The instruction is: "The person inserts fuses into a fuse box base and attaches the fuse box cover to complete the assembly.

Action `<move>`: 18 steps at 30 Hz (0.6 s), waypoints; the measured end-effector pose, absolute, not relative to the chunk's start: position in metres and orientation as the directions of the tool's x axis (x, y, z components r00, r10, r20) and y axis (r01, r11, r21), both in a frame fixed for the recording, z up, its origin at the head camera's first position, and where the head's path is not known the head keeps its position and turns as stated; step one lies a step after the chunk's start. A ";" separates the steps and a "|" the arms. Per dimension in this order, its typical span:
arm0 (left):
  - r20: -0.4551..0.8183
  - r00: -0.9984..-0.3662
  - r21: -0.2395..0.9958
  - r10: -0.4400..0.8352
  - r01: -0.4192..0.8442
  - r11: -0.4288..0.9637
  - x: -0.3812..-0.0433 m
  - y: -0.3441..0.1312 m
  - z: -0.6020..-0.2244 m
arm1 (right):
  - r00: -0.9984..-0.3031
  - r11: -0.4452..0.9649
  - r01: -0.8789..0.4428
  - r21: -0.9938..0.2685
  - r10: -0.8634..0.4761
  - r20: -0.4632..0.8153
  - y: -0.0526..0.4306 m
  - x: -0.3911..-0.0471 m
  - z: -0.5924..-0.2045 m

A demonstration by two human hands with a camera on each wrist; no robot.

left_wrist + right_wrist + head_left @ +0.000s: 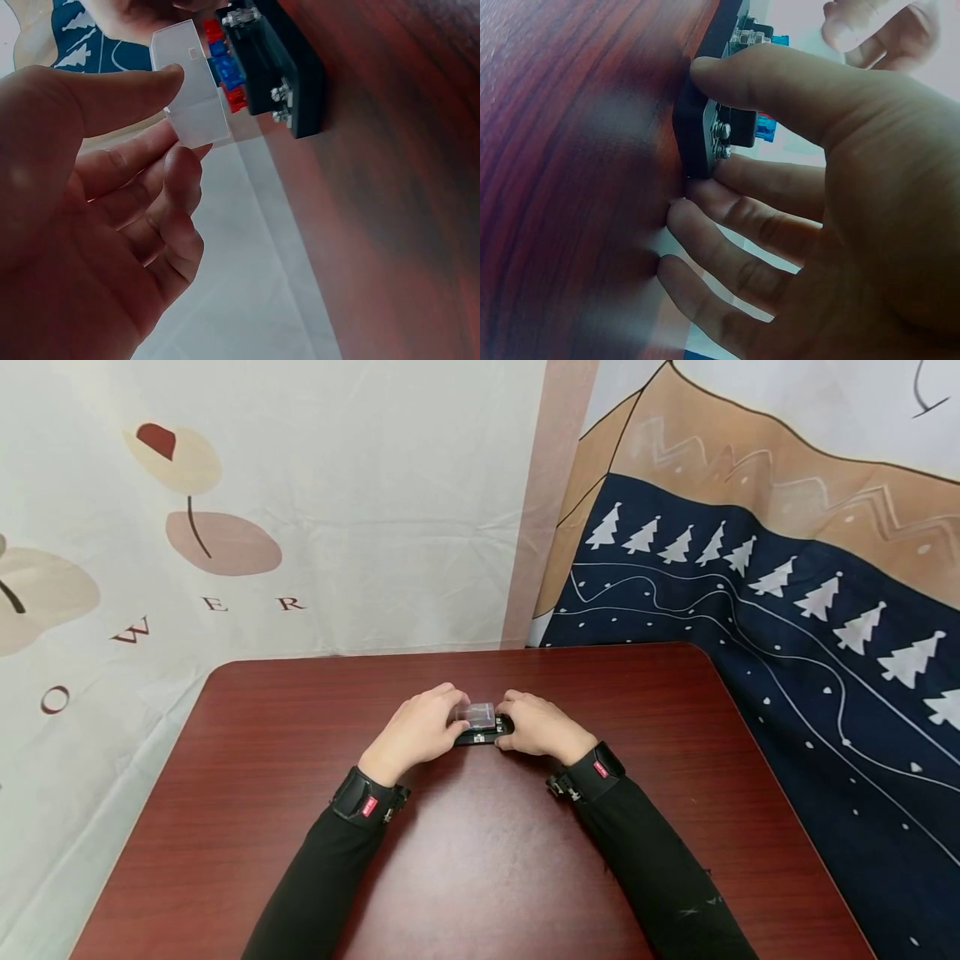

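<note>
A black fuse block (pixel 477 738) lies on the table, with metal screw terminals (pixel 281 94) and red and blue blade fuses (pixel 231 71) showing along it. My left hand (pixel 420 727) pinches a clear plastic cover (pixel 191 94) between thumb and fingers. In the left wrist view the cover is just off the fuse tops, its open side toward them. My right hand (pixel 542 725) grips the other end of the block, thumb on the near edge of its base (pixel 693 131) and fingers around the far side. Two of its fingertips touch the tabletop.
The reddish-brown wooden table (pixel 480 877) has rounded far corners. Behind it hangs a pale printed cloth (pixel 375 510), and to the right a navy cloth with white trees (pixel 675 602). Black straps (pixel 592 772) with small cameras sit on both wrists.
</note>
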State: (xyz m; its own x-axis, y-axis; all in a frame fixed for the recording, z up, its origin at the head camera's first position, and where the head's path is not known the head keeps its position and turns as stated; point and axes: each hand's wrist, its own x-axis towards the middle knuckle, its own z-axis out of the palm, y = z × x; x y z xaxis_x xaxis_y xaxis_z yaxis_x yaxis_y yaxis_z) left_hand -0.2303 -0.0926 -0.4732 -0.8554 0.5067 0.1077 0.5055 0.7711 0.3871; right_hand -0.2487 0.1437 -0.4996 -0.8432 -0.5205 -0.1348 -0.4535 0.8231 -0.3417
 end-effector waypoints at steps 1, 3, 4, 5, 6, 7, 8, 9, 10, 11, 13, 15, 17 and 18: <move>0.106 -0.855 0.387 0.508 0.506 0.771 -0.231 -0.092 -0.474 | -0.843 0.822 -0.455 -0.343 -0.522 -0.134 0.144 -0.249 -0.500; 0.100 -0.855 0.386 0.509 0.505 0.772 -0.232 -0.091 -0.476 | -0.841 0.819 -0.457 -0.346 -0.524 -0.131 0.144 -0.249 -0.500; 0.096 -0.856 0.387 0.509 0.503 0.773 -0.232 -0.091 -0.477 | -0.841 0.819 -0.457 -0.346 -0.525 -0.132 0.144 -0.249 -0.500; 0.091 -0.856 0.386 0.509 0.502 0.774 -0.233 -0.090 -0.478 | -0.840 0.819 -0.458 -0.346 -0.526 -0.133 0.144 -0.249 -0.500; 0.089 -0.856 0.385 0.509 0.501 0.775 -0.233 -0.090 -0.479 | -0.839 0.819 -0.458 -0.347 -0.526 -0.135 0.144 -0.249 -0.500; 0.086 -0.856 0.386 0.510 0.500 0.775 -0.234 -0.090 -0.480 | -0.839 0.819 -0.457 -0.347 -0.526 -0.136 0.144 -0.249 -0.500; 0.082 -0.856 0.387 0.511 0.500 0.775 -0.234 -0.090 -0.481 | -0.839 0.819 -0.457 -0.347 -0.526 -0.139 0.144 -0.249 -0.500; 0.080 -0.855 0.388 0.512 0.500 0.774 -0.235 -0.090 -0.481 | -0.838 0.820 -0.456 -0.345 -0.526 -0.142 0.144 -0.249 -0.500; 0.081 -0.854 0.387 0.514 0.502 0.774 -0.235 -0.089 -0.482 | -0.838 0.820 -0.456 -0.345 -0.526 -0.143 0.144 -0.249 -0.500; 0.081 -0.852 0.383 0.517 0.505 0.773 -0.235 -0.089 -0.482 | -0.838 0.821 -0.455 -0.346 -0.526 -0.144 0.144 -0.249 -0.500; 0.081 -0.849 0.379 0.522 0.511 0.772 -0.235 -0.088 -0.483 | -0.839 0.820 -0.454 -0.348 -0.525 -0.144 0.144 -0.249 -0.500; 0.081 -0.848 0.375 0.524 0.513 0.772 -0.234 -0.088 -0.483 | -0.839 0.820 -0.454 -0.349 -0.525 -0.144 0.145 -0.249 -0.501; 0.080 -0.847 0.371 0.526 0.515 0.773 -0.233 -0.088 -0.484 | -0.839 0.820 -0.453 -0.349 -0.525 -0.144 0.145 -0.249 -0.501; 0.080 -0.846 0.369 0.526 0.516 0.773 -0.233 -0.088 -0.484 | -0.838 0.820 -0.454 -0.349 -0.526 -0.145 0.145 -0.249 -0.501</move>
State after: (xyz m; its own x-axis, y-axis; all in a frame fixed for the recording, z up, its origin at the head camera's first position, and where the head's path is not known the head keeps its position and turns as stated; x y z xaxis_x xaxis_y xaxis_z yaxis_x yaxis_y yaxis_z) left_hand -0.2327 -0.0875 -0.4838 -0.8464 0.5265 0.0797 0.5157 0.7732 0.3692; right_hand -0.2487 0.1451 -0.5011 -0.8383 -0.5256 -0.1448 -0.4537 0.8199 -0.3492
